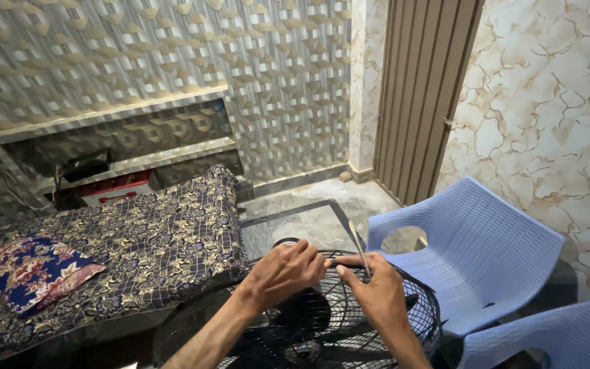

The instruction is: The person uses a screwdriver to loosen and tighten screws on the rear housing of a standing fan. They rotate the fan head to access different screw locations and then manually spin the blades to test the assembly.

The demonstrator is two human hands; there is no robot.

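Two hands worked at the fan guard [349, 328]. Left hand [285, 270] curled shut over its top wires; right hand [377, 290] pinched a thin tool [358, 244] above its fingertips. Guard looked stiff, light, springy; rim likely the safest hold.

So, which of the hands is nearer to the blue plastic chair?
The right hand. It is at the fan guard rim, holding a thin tool, just beside the blue plastic chair. The left hand rests farther away, over the fan's centre.

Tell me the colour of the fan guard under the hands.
Black wire; the fan guard shows best in the head view, below both hands.
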